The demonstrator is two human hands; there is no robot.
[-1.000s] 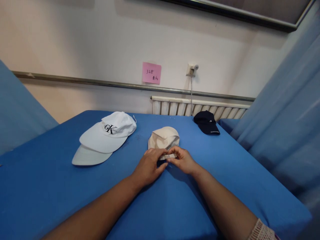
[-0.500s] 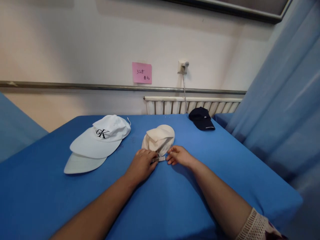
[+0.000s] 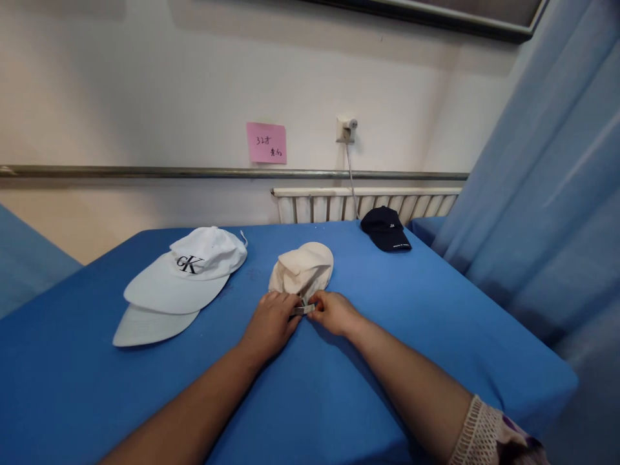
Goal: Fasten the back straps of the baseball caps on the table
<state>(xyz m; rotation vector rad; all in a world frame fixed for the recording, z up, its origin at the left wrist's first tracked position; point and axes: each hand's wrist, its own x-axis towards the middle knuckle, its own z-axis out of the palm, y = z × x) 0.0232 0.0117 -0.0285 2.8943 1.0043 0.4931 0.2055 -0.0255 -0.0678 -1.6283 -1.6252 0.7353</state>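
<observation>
A cream baseball cap (image 3: 301,266) lies on the blue-covered table (image 3: 290,400), its strap side towards me and its crown partly caved in. My left hand (image 3: 274,318) grips the left part of the cap's back strap (image 3: 303,310), where a small metal buckle seems to show by the fingers. On the other side, my right hand (image 3: 334,312) pinches the strap's right end between thumb and fingers. The undersides of both hands' fingertips are hidden.
Two stacked white caps (image 3: 206,255), the upper with black letters, lie at the left. A navy cap (image 3: 386,228) sits at the far right corner. Behind stand a radiator (image 3: 320,206) and a wall rail (image 3: 194,172); a blue curtain (image 3: 542,194) hangs at the right.
My right hand has moved left onto the strap, its spread fingers closing into a pinch. My left hand stays on the strap. The whole view has shifted slightly.
</observation>
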